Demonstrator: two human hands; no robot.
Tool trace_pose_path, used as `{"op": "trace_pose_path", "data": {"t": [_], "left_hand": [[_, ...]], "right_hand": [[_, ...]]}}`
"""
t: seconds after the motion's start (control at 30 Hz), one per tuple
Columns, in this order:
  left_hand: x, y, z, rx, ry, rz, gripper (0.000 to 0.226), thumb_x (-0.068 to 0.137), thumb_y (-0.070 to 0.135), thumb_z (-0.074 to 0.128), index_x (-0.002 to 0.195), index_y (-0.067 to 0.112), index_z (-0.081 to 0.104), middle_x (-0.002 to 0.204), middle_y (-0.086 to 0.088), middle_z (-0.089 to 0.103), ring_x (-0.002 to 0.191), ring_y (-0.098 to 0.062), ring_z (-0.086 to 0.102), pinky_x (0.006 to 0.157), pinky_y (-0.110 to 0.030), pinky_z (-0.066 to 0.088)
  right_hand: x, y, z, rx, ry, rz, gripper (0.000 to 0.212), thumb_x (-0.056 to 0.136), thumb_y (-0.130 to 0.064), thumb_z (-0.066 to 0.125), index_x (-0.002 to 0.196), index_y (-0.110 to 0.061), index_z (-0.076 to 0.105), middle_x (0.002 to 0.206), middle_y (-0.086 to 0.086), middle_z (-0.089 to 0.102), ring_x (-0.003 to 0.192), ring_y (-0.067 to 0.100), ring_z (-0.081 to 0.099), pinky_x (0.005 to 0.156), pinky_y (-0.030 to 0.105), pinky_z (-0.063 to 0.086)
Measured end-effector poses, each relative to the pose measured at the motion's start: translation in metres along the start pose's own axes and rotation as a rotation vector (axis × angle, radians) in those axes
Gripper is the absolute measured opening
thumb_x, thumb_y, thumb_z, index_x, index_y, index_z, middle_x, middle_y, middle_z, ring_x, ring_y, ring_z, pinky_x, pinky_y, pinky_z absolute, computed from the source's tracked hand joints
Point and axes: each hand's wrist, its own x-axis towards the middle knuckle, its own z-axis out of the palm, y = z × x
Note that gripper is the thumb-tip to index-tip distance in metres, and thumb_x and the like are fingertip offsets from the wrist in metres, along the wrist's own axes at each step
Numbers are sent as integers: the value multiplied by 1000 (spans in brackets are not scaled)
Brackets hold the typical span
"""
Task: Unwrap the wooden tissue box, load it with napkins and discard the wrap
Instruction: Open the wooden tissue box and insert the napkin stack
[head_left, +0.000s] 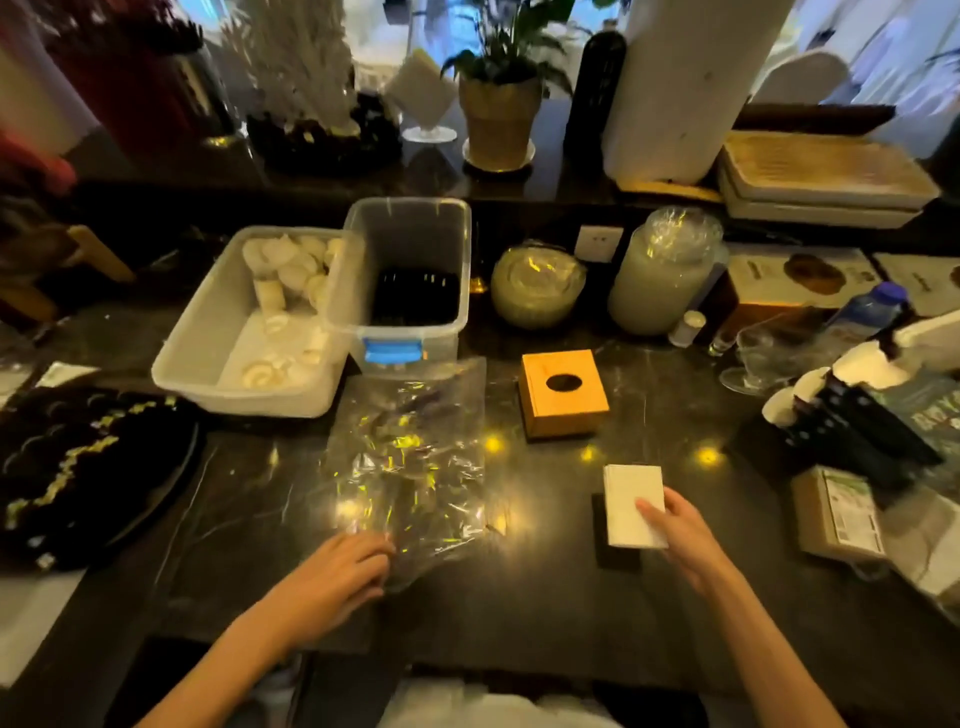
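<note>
Nearest, two bare hands work at the near edge of a dark counter (519, 613), wrap already off the box

Left hand (343, 564) rests with loosely curled fingers on the near edge of the clear plastic wrap (410, 462); whether it grips is unclear. The wrap looks light, limp and slippery, best bunched into a fist. Right hand (680, 530) holds a white napkin stack (635, 504) near its corner; soft and apt to fan, so it likely needs pinching across both faces. Farther, mid-counter, the wooden tissue box (563, 397) stands bare with its oval hole upward, stiff and easy to grip by its sides
</note>
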Motion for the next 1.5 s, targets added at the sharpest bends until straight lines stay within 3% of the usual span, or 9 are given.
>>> {"op": "trace_pose_path", "data": {"t": [0.3, 0.43, 0.53, 0.67, 0.9, 1.17, 1.27, 1.37, 1.5], "left_hand": [[3, -4, 63, -155, -222, -308, 46, 71, 64, 63, 93, 25, 50, 131, 10, 45, 126, -12, 38, 108, -26, 29], [21, -7, 62, -113, -49, -427, 57, 83, 67, 44, 124, 28, 50, 151, 3, 32, 143, -22, 23, 119, -44, 20], [43, -14, 60, -136, -100, -560, 72, 89, 62, 44, 151, 42, 14, 163, 6, -11, 150, -27, -12, 115, -64, -2], [49, -26, 76, -209, -285, -674, 81, 89, 64, 45, 145, 53, -12, 158, 9, -31, 146, -32, -25, 106, -77, -2], [41, -37, 96, -232, -276, -744, 86, 84, 60, 56, 142, 61, -7, 160, 11, -25, 146, -29, -26, 104, -80, -2], [81, -17, 76, -248, -247, -898, 82, 85, 47, 57, 150, 28, 11, 162, -3, -22, 144, -33, -30, 105, -76, -6], [138, -11, 45, -249, 23, -753, 46, 92, 36, 52, 132, 17, 39, 160, -10, 17, 150, -36, -4, 114, -65, 2], [219, -1, 0, -569, 247, -696, 27, 99, 23, 47, 122, 10, 53, 133, -15, 56, 134, -34, 45, 109, -42, 33], [315, 10, -30, -958, 252, -759, 46, 103, 25, 38, 142, 2, 40, 147, -18, 44, 137, -32, 41, 114, -40, 33]], "right_hand": [[27, 44, -15, -223, 181, 8, 50, 97, -18, 56, 141, 0, 40, 140, 22, 50, 124, 37, 51, 96, 42, 43], [33, 49, -21, -285, 260, -60, 46, 95, -13, 58, 137, 3, 46, 136, 24, 53, 122, 39, 52, 91, 40, 43], [36, 53, -28, -289, 297, -40, 49, 94, -15, 60, 138, 1, 45, 137, 23, 53, 123, 38, 51, 95, 44, 43], [40, 59, -30, -288, 336, -21, 47, 94, -17, 61, 135, 0, 47, 135, 23, 55, 122, 39, 53, 97, 48, 45], [44, 59, -20, -389, 443, 3, 47, 93, -16, 60, 135, -1, 48, 135, 24, 51, 120, 41, 53, 100, 51, 44], [36, 25, -13, -697, 477, 131, 64, 90, -32, 58, 147, -12, 35, 147, 21, 40, 135, 40, 35, 110, 49, 31], [48, -13, -17, -578, 465, -136, 58, 95, -34, 54, 146, -9, 39, 147, 17, 46, 137, 36, 37, 110, 48, 33], [73, -79, -2, -247, 237, -235, 53, 100, -35, 46, 147, -13, 39, 152, 10, 42, 140, 26, 38, 113, 38, 30], [115, -132, 32, -210, 23, -208, 52, 104, -34, 33, 149, -7, 32, 157, 11, 32, 144, 24, 31, 117, 36, 22]]}}
